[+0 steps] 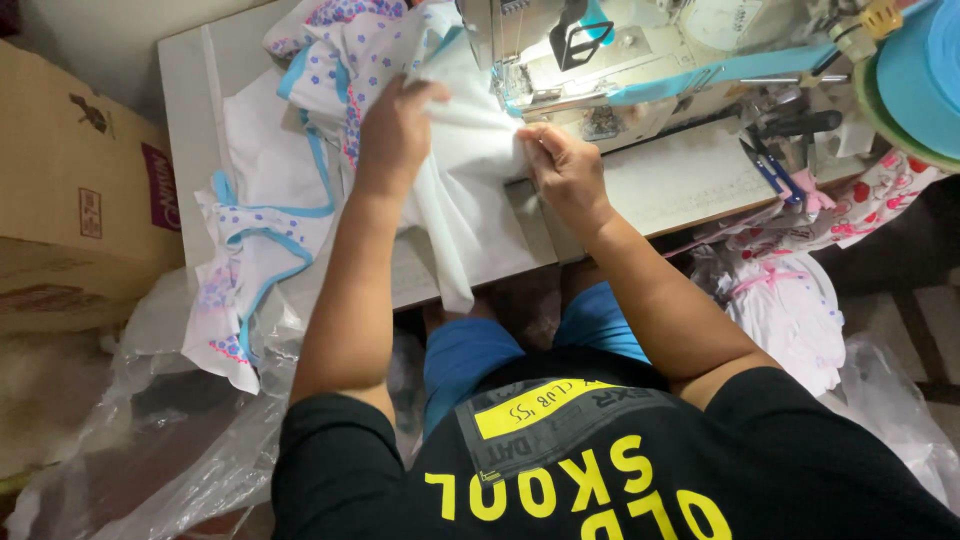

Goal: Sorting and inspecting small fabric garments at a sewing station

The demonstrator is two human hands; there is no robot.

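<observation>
I sit at a white sewing machine (600,50) on a pale table (185,90). My left hand (395,135) presses and grips a piece of white fabric (470,150) to the left of the needle area. My right hand (565,165) pinches the same fabric's edge just below the presser foot. The white fabric drapes over the table's front edge toward my lap. Light-blue binding tape (745,66) runs along the machine toward the needle.
A pile of white garments with blue trim and small flower print (260,250) lies on the table's left. A cardboard box (70,190) stands at far left. Scissors and tools (780,150) lie right of the machine. Pink-printed garments (790,300) and plastic bags (170,440) lie lower down.
</observation>
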